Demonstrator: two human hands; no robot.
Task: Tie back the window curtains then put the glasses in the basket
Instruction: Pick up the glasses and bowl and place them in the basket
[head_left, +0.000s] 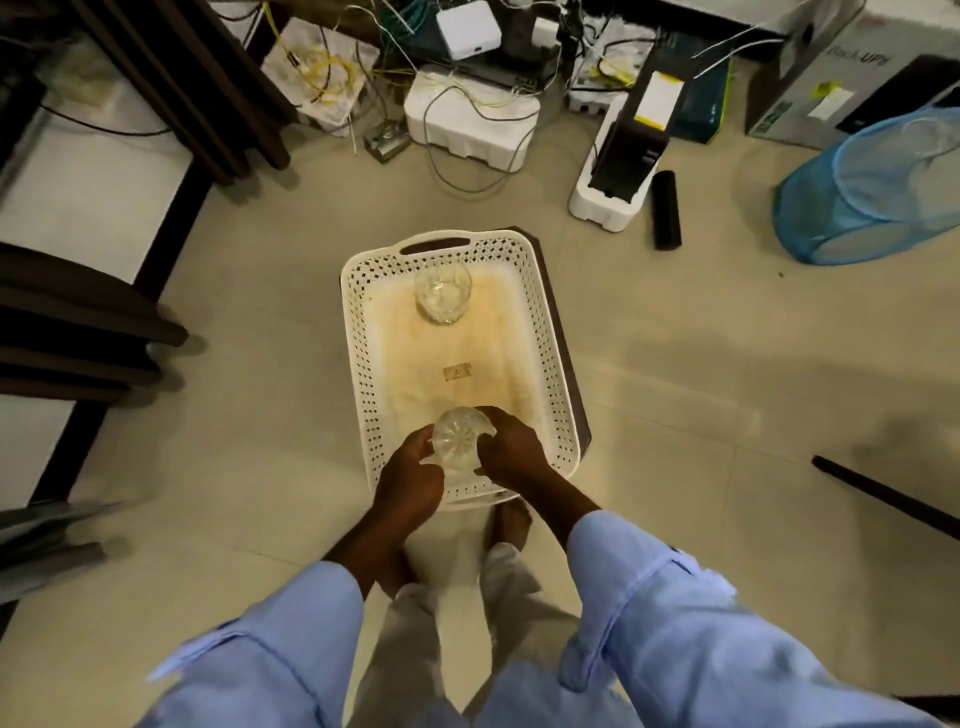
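**Second glass going into the basket**

The person stands over a white perforated basket (563, 415) that sits on the pale tiled floor (260, 364). Both hands are low over the near end of the basket and hold one cut-glass tumbler (457, 439) between them. The left hand (410, 475) has its fingers curled around the left side of the glass, and the right hand (511, 447) has its fingers curled around the right side, so the glass is gripped from two sides. I cannot tell if the glass already touches the basket bottom or is just above it.

Another glass (442, 291) already stands at the far end of the basket, near the handle slot, well apart from the one in the hands. The curtains are not in view, so I cannot say anything about them. In my judgement the step in hand is the second part of the task, putting the glasses in the basket, and it looks well advanced.

The next move, I think, calls for setting this glass down gently on the stained bottom, upright and stable, and then loosening both hands without tipping it. Glass is fragile, so a slow release is better.

Around the basket there are white foam blocks with cables (470, 122), a blue mesh bin (872, 192) lying on its side, and a black cylinder (666, 209).
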